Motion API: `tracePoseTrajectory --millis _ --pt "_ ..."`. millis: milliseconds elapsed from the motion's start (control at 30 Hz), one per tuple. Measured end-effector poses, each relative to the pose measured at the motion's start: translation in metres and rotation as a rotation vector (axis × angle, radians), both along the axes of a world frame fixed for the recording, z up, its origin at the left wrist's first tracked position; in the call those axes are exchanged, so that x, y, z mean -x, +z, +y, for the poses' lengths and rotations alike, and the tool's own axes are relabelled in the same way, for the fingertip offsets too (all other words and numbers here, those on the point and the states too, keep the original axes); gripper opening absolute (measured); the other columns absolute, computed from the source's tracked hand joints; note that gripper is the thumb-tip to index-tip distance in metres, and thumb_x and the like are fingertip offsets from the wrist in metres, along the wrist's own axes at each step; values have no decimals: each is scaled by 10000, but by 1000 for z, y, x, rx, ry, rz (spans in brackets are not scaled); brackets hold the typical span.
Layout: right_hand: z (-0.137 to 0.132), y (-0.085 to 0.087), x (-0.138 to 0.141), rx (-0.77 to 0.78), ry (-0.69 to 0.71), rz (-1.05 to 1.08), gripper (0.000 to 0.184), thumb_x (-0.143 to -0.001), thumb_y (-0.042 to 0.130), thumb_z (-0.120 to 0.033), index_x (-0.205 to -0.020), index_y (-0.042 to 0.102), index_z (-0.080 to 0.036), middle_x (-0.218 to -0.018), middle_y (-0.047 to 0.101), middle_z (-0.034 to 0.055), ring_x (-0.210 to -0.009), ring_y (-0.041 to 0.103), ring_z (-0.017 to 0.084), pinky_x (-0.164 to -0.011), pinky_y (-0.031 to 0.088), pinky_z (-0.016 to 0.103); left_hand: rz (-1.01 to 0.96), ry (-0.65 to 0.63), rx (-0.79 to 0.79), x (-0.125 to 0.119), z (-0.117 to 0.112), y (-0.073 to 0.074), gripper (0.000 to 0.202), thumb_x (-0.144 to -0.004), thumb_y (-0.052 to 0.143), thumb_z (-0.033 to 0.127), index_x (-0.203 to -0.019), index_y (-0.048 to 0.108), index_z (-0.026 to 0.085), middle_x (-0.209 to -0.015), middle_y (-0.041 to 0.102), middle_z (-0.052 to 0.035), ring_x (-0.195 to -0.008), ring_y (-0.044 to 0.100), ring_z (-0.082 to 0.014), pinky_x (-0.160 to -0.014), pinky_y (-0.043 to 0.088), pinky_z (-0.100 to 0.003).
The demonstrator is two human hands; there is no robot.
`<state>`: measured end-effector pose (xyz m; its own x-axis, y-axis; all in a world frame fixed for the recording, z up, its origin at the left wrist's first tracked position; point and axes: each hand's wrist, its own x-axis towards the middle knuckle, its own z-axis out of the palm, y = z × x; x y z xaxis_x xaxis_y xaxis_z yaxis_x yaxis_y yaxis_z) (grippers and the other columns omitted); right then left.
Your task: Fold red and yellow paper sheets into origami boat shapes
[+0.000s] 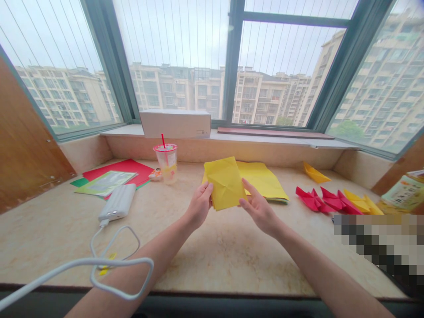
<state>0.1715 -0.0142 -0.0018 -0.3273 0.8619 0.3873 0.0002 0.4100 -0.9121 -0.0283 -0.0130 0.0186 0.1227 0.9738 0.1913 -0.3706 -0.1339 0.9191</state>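
Note:
A folded yellow sheet of paper [227, 184], with crease lines meeting near its middle, is held up above the stone counter between my two hands. My left hand [200, 198] grips its left edge, thumb on the front. On the opposite side, my right hand [258, 205] pinches the lower right edge between thumb and fingers. Just behind lies a stack of yellow paper [265, 179], partly hidden by the held sheet. Folded red paper shapes [313, 199], folded yellow paper shapes [361, 202] and a yellow paper boat [316, 172] rest to the right.
Left on the counter [172, 247] are a white power bank [118, 201] with a looping white cable [122, 261], red paper sheets [124, 170] and a plastic cup [166, 161] with a straw. A white box [177, 123] stands on the sill. A bottle [404, 192] stands far right.

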Motion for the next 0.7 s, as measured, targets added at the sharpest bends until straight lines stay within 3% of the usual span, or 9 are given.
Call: tracePoseTrajectory --millis 67,167,267,367,533,700 --pt "6 -2 1 95 35 48 724 -886 628 -461 -1489 311 -216 -1064 716 114 -772 701 199 -669 563 334 66 -34 -21 -1 -3 -1 415 -873 583 510 -1054 664 146 -1020 731 -109 -906 695 -237 -755 565 -329" --pt "10 -2 0 152 -1 56 572 -819 697 -495 -1266 538 -175 -740 720 29 -564 655 171 -521 497 283 208 -77 -86 -4 -7 -2 424 -853 620 512 -1042 654 134 -963 733 -114 -822 697 -218 -690 560 -296" --pt "10 1 -2 160 -68 64 434 -784 720 -518 -1021 648 -161 -740 732 52 -582 671 178 -527 502 288 290 -137 -87 -4 -7 -5 450 -802 706 459 -1112 621 144 -1009 728 -116 -850 704 -230 -690 582 -314" --pt "7 4 -2 168 -83 51 394 -786 712 -526 -903 686 -150 -741 740 72 -593 678 187 -541 519 304 314 -170 -43 -3 -3 -8 443 -801 701 475 -1089 630 147 -1002 728 -117 -852 714 -244 -681 599 -343" --pt "4 6 0 158 -71 61 370 -805 696 -515 -888 685 -155 -695 718 48 -555 668 178 -531 527 303 293 -167 -9 -2 -2 -5 466 -804 700 482 -1106 630 135 -933 736 -123 -779 730 -244 -665 591 -346" --pt "4 9 1 105 -116 112 374 -817 682 -517 -961 649 -174 -708 697 19 -464 600 132 -467 475 271 263 -140 11 -3 -7 2 557 -821 675 513 -1223 530 156 -935 741 -119 -697 731 -217 -654 587 -334"
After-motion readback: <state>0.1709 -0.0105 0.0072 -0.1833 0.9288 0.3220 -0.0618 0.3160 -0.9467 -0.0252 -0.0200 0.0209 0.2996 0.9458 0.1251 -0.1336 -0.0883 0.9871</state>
